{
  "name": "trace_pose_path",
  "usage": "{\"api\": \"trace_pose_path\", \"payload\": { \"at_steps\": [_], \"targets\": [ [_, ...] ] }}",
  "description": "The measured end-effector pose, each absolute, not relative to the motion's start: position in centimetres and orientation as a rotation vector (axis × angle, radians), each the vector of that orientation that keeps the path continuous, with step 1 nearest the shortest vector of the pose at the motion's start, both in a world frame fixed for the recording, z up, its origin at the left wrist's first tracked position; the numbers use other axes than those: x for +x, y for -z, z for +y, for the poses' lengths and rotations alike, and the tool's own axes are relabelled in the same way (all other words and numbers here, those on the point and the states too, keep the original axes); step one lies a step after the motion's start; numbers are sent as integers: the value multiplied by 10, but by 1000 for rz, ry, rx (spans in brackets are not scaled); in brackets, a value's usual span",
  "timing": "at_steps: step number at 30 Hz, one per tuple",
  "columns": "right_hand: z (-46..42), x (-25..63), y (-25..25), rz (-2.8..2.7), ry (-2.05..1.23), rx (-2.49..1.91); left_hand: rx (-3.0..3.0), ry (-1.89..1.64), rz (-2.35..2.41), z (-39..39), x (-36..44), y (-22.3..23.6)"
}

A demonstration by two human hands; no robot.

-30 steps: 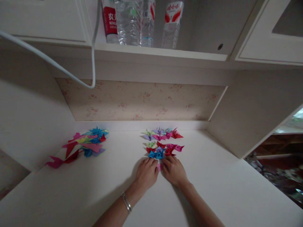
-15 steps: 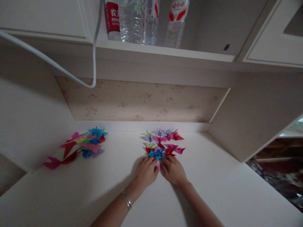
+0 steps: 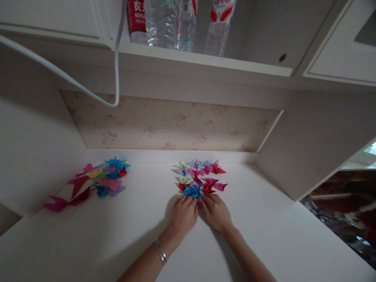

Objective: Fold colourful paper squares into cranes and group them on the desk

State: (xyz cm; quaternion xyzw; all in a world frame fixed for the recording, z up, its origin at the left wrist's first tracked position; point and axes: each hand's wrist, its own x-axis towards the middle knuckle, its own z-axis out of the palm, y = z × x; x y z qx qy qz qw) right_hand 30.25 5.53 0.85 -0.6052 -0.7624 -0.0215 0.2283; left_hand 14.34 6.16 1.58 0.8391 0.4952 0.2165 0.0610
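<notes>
Side by side on the white desk, my left hand (image 3: 184, 213) and my right hand (image 3: 215, 211) have curled fingers that nearly meet. Pinched between them is what looks like a pink paper crane (image 3: 199, 204), mostly hidden by the fingers. Just beyond the fingertips sits a blue paper crane (image 3: 192, 190), with a red paper crane (image 3: 208, 188) to its right. Behind these, several more cranes in green, purple, pink and red stand in rough rows, among them a red one (image 3: 217, 167) at the back right.
A loose heap of colourful folded paper cranes (image 3: 100, 178) lies at the desk's left. Overhead, a shelf (image 3: 205, 62) holds plastic bottles (image 3: 219, 35). A white cable (image 3: 116, 78) hangs at the upper left. Side panels (image 3: 317, 145) bound the desk.
The view has shifted slightly. My hands have closed in a little around the pink paper, and less of it shows between them. The rows of cranes look the same.
</notes>
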Motion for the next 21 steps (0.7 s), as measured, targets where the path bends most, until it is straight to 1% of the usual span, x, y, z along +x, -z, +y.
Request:
{"api": "trace_pose_path", "payload": {
  "at_steps": [4, 10, 15, 21],
  "targets": [
    [56, 323, -4, -2018, 92, -1732, 2587, -681, 1411, 60, 152, -10],
    [62, 356, -2, -2083, 133, -1873, 2594, -669, 1422, 67, 166, -4],
    [67, 358, -7, -2126, 126, -1850, 2583, -650, 1416, 72, 171, -5],
    [77, 349, -6, -2045, 160, -1895, 2581, -659, 1415, 75, 173, -1]
  ]
}}
